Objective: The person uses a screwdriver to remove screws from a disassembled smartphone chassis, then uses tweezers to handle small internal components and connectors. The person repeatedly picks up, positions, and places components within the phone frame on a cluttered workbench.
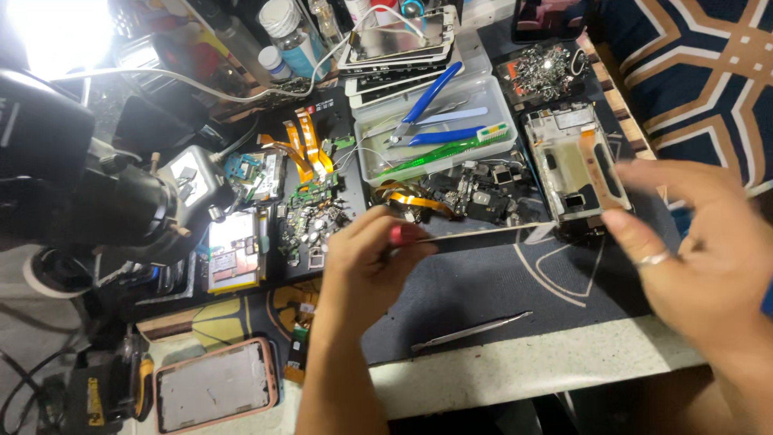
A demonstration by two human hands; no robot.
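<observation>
A phone repair workbench. Bare phone frames (573,165), orange flex cables (304,149), blue-handled cutters (427,97) and tweezers (471,330) crowd a dark work mat (499,290). A microscope (97,193) stands alongside.

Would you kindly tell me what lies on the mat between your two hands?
In the head view, only bare dark mat lies between the left hand and right hand.

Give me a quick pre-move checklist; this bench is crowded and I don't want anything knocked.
1. Left hand grip on the red-handled tool: ok, fingers closed round it.
2. Right hand free: ok, open, holding nothing.
3. Phone frame flat on the mat: ok.
4. Tweezers clear of both hands: ok, near the table edge.
5. Tool tip's contact: cannot tell.
6. Loose parts pile contained: not ok, scattered.
</observation>
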